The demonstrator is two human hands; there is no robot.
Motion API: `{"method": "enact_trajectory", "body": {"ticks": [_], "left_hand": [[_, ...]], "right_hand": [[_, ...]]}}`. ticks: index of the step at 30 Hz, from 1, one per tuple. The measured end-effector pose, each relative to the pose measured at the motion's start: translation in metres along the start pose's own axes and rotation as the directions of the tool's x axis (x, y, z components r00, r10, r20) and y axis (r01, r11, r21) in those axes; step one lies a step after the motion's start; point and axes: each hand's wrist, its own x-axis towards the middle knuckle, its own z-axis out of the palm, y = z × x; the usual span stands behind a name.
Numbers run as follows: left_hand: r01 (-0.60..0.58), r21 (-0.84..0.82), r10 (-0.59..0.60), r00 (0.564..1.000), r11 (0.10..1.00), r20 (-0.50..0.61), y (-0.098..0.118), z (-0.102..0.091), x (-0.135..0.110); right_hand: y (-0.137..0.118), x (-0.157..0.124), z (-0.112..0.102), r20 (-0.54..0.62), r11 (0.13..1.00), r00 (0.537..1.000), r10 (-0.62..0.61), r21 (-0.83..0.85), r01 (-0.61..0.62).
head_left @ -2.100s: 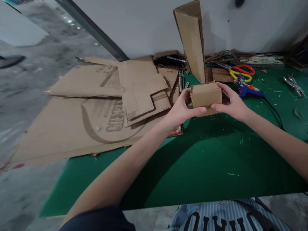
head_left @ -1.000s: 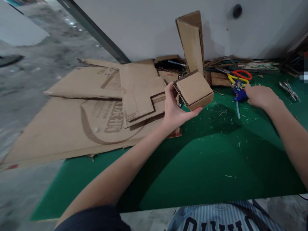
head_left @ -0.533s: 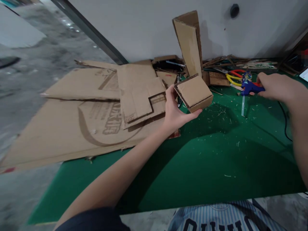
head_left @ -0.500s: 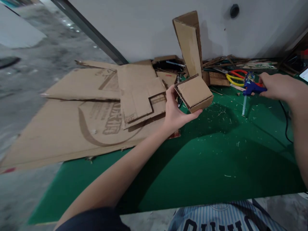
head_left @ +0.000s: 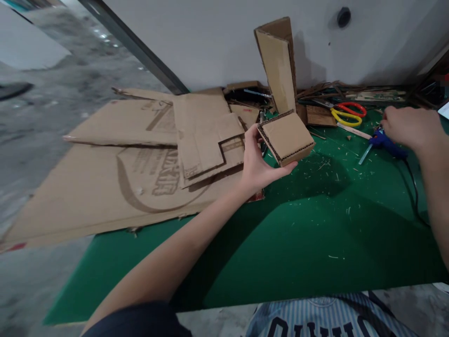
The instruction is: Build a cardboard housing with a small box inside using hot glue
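My left hand (head_left: 255,161) grips a small brown cardboard box (head_left: 287,137) above the green mat (head_left: 298,234), tilted so a flat face and its corrugated edges show. Thumb and fingers wrap its lower left side. My right hand (head_left: 410,127) is at the far right, closed round a blue glue gun (head_left: 387,142) held low over the mat. A clear glue stick pokes from the gun toward the left. A black cord trails from the gun along the mat.
Large flat cardboard sheets (head_left: 133,159) cover the mat's left side and overhang its edge. A tall folded cardboard piece (head_left: 278,63) leans on the white wall. Red and yellow scissors (head_left: 349,112) and wood strips lie along the back. Scraps dot the mat.
My right hand left the box, reached right, picked up the glue gun and has lowered it toward the mat. My left hand kept the box, tilting it.
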Motion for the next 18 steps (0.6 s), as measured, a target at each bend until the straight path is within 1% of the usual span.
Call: {"method": "enact_trajectory", "body": {"ticks": [1,2,3,5,6,8,10,11,12,14,16,18], "left_hand": [[-0.001,0.006,0.001,1.000,1.000,0.004,0.001,-0.001,0.000],[-0.003,0.011,0.003,1.000,1.000,0.010,0.002,-0.001,0.000],[-0.006,0.011,0.005,1.000,1.000,0.019,0.003,-0.003,0.000],[-0.033,0.002,0.033,0.998,0.999,0.062,0.007,-0.005,-0.002],[-0.058,-0.005,0.058,0.993,0.998,0.098,0.009,-0.007,-0.002],[-0.108,-0.017,0.110,0.976,0.994,0.190,0.013,-0.010,-0.003],[-0.152,-0.032,0.155,0.952,0.988,0.265,0.015,-0.011,-0.003],[-0.172,-0.047,0.179,0.943,0.984,0.280,0.015,-0.011,-0.003],[-0.195,-0.068,0.206,0.939,0.978,0.274,0.013,-0.011,-0.003],[-0.236,-0.115,0.255,0.945,0.965,0.204,0.007,-0.009,-0.001],[-0.235,-0.151,0.247,0.967,0.960,0.069,-0.001,-0.006,0.001],[-0.175,-0.177,0.160,0.983,0.969,-0.095,-0.008,-0.004,0.004]], "right_hand": [[-0.011,-0.002,-0.001,-0.057,0.997,0.997,-0.048,0.055,0.051],[-0.021,-0.003,0.001,-0.122,0.990,0.990,-0.068,0.117,0.083],[-0.031,-0.002,0.006,-0.177,0.974,0.977,-0.117,0.173,0.148],[-0.049,0.001,0.021,-0.275,0.902,0.933,-0.231,0.299,0.311],[-0.056,0.002,0.030,-0.317,0.843,0.905,-0.286,0.367,0.394],[-0.067,0.006,0.043,-0.391,0.690,0.838,-0.381,0.483,0.539],[-0.072,0.008,0.048,-0.434,0.565,0.763,-0.478,0.513,0.646],[-0.073,0.008,0.047,-0.431,0.532,0.730,-0.530,0.501,0.682],[-0.073,0.008,0.045,-0.407,0.517,0.703,-0.583,0.482,0.708],[-0.070,0.005,0.037,-0.297,0.533,0.672,-0.678,0.432,0.728],[-0.066,-0.001,0.030,-0.149,0.573,0.662,-0.735,0.386,0.723],[-0.063,-0.010,0.025,-0.083,0.592,0.657,-0.749,0.360,0.721]]}}
